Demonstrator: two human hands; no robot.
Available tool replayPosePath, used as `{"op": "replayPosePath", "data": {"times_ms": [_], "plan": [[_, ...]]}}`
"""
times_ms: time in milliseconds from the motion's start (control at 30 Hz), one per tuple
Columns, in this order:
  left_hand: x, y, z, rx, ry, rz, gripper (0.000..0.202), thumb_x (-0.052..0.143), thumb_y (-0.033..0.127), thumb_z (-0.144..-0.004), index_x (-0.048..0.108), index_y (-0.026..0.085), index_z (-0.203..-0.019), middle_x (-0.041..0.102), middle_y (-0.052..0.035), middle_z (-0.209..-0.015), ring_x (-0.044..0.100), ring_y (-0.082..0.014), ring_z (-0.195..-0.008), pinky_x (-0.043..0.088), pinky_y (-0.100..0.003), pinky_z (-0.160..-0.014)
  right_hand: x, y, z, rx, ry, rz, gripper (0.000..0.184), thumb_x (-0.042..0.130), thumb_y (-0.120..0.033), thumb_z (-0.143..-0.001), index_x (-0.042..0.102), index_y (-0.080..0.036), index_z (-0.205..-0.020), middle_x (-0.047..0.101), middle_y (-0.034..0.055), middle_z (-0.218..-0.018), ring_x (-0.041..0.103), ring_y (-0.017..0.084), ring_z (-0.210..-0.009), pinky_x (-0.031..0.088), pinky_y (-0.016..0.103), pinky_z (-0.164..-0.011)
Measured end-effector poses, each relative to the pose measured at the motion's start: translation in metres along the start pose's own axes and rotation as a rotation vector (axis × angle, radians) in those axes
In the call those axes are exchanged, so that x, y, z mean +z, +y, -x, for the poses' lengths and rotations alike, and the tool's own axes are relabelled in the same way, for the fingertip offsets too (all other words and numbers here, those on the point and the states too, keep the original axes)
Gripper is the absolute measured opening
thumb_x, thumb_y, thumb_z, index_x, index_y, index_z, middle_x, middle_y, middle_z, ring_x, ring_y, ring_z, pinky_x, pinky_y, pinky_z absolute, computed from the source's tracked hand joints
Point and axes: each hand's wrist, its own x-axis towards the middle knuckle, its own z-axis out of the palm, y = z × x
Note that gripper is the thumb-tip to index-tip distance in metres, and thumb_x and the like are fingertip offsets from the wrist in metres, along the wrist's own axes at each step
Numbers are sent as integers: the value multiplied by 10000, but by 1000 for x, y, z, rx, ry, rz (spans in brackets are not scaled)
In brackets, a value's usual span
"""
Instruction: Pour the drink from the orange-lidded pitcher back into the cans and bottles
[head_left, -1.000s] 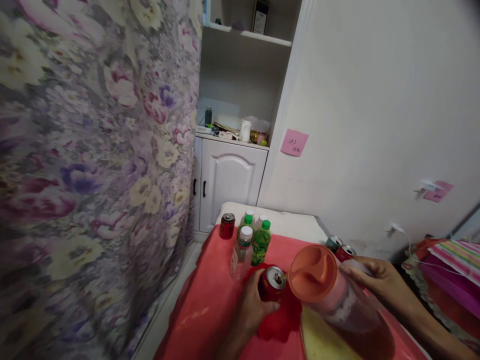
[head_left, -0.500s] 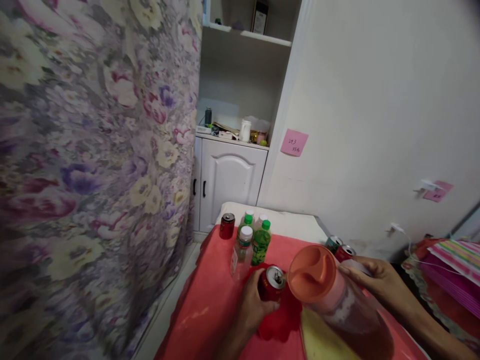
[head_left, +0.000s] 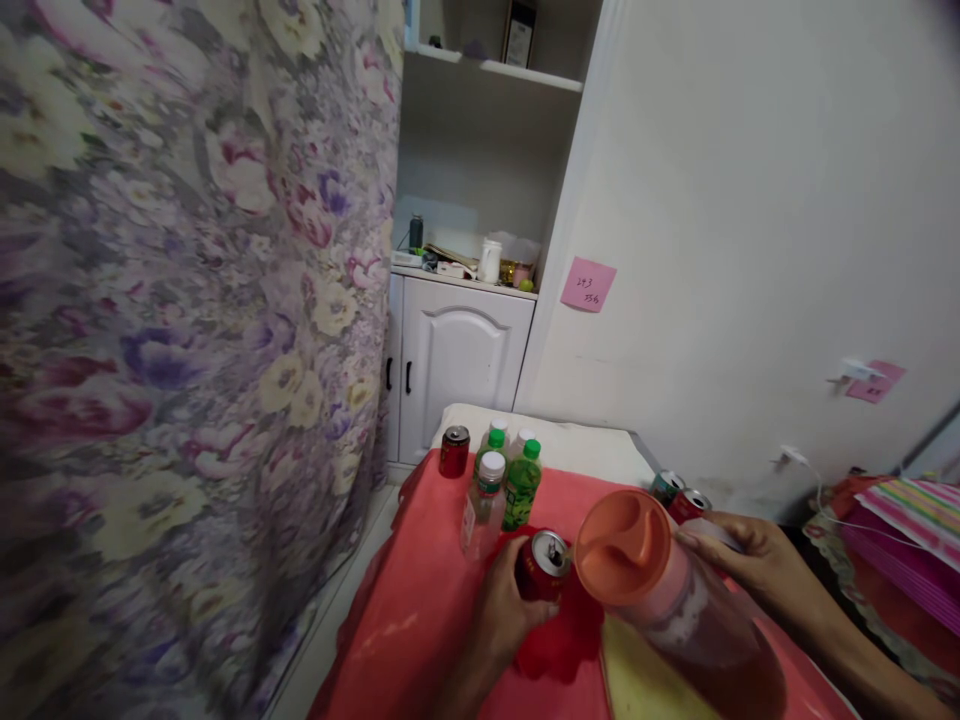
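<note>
My left hand (head_left: 501, 612) is wrapped around an opened red soda can (head_left: 541, 580), its top facing up. On the right, my right hand (head_left: 739, 548) is closed on the pale handle of a clear pitcher (head_left: 701, 625) with an orange lid (head_left: 624, 546). Brownish liquid with foam shows inside it. The pitcher is tilted towards the can, its lid edge right beside the can's top. Whether liquid is flowing between them is too small to tell. A red, scalloped-looking patch (head_left: 562, 650) lies under the can, and a yellow flat item (head_left: 645, 675) under the pitcher.
Behind my left hand stand a clear bottle (head_left: 484, 510) with a white cap, a green bottle (head_left: 523, 488) and several others. Another red can (head_left: 454, 452) is at the back left. Two more cans (head_left: 686, 505) are behind the pitcher. A floral curtain (head_left: 202, 350) hangs left.
</note>
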Motion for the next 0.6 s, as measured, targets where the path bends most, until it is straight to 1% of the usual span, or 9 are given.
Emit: {"op": "replayPosePath", "data": {"times_ms": [167,300,433,600], "plan": [[0,-1,-1,10,-10,-18,750,793,43,-504,586,305,-1175,690,-18,-1237,582,-331,-1212,467,-406,-1048,1,-2,1,4,-6,11,508,653,-638,-740,434,-218,-556,375,-31,-559,344,130,-559,284,263,-496],[-1,1,0,19,-8,-26,749,780,33,-509,579,268,-1192,683,-36,-1245,582,-327,-1207,454,-398,-1055,1,-1,1,6,-10,8,531,658,-634,-745,393,-221,-543,341,-38,-556,326,123,-551,265,261,-496],[-1,4,1,-4,-20,-16,765,759,13,-510,562,231,-1216,677,-60,-1266,591,-325,-1199,463,-400,-1046,1,1,1,8,-17,6,542,655,-638,-753,362,-225,-559,335,-41,-568,314,123,-562,254,263,-504],[0,7,2,1,-11,-3,753,760,10,-506,569,242,-1197,677,-60,-1270,581,-324,-1214,453,-401,-1066,2,2,0,3,-6,4,567,664,-657,-741,345,-228,-553,325,-52,-549,312,116,-543,257,258,-492]]}}
